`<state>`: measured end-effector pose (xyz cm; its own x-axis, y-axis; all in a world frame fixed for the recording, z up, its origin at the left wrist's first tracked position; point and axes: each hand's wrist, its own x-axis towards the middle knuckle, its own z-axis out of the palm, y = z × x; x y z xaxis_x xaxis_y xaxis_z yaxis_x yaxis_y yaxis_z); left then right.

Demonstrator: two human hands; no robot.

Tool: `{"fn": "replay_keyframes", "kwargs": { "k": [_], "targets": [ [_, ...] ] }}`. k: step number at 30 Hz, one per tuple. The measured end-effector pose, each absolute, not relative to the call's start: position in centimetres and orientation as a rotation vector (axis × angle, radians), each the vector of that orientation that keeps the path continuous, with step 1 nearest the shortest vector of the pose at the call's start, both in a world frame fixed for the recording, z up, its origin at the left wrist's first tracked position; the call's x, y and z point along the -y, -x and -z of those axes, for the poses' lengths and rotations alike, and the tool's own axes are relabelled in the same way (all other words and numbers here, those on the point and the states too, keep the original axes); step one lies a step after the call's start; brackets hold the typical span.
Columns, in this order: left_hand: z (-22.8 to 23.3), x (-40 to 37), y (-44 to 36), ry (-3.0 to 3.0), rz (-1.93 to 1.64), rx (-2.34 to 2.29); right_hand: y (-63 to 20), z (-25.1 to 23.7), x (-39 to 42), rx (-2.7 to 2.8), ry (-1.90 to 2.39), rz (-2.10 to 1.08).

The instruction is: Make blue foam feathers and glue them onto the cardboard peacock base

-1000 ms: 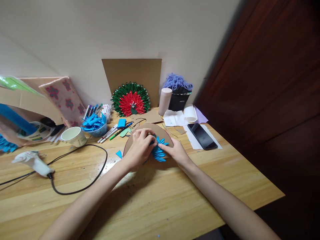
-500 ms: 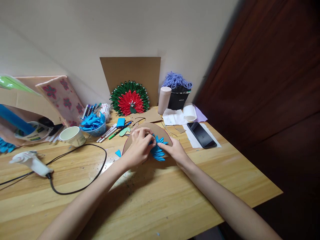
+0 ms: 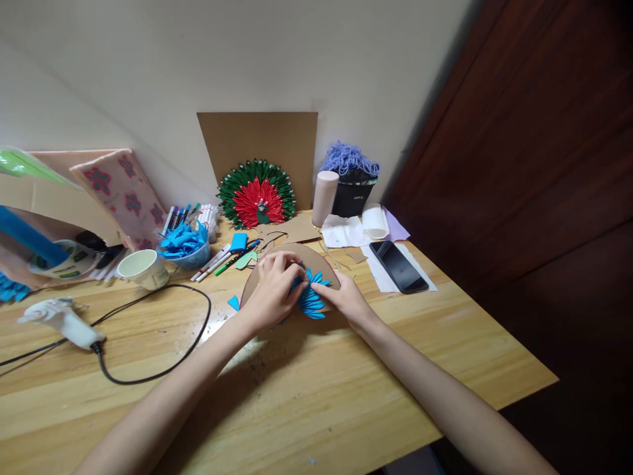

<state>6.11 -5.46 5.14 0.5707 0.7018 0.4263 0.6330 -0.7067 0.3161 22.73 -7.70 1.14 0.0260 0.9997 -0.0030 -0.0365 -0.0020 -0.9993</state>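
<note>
A round piece of cardboard (image 3: 301, 254) with a dark outlined edge is held above the table, and a fan of folded blue petals (image 3: 312, 305) covers its lower middle. My left hand (image 3: 277, 287) reaches over the cardboard, its fingers pinched together on a blue petal at the fan's left side; the fingertips partly hide it. At the right edge, my right hand (image 3: 350, 300) grips the cardboard, thumb in front against the petals and the other fingers mostly out of sight behind.
A blue-filled bowl (image 3: 190, 254), a paper cup (image 3: 143, 269) and a white glue gun (image 3: 64, 323) with a looping black cord are on the left. Behind stands a red and green peacock (image 3: 260, 198). A phone (image 3: 399, 267) lies on white paper at right; markers (image 3: 212, 262) lie behind.
</note>
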Motion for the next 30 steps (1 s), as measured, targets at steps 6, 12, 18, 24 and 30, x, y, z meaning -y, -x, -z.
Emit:
{"fn": "replay_keyframes", "kwargs": {
  "k": [6,12,18,24,30],
  "targets": [
    [-5.33,5.51,-6.03,-2.628,-0.821,-1.171,-22.67,-1.17,7.75,1.138,1.181,-1.216],
    [-5.41,5.60,-5.95,-2.612,-0.825,-1.149,-22.65,-1.16,7.75,1.143,1.171,-1.198],
    [-5.23,5.47,-5.99,-2.566,-0.820,-1.199,-22.65,-1.03,7.65,1.177,1.185,-1.185],
    [-4.86,5.33,-5.89,-2.526,-0.848,-1.260,-22.60,-0.87,7.69,1.204,1.190,-1.183],
    [-4.63,5.39,-5.87,-2.465,-0.876,-1.317,-22.56,-0.80,7.66,1.260,1.211,-1.120]
  ]
}}
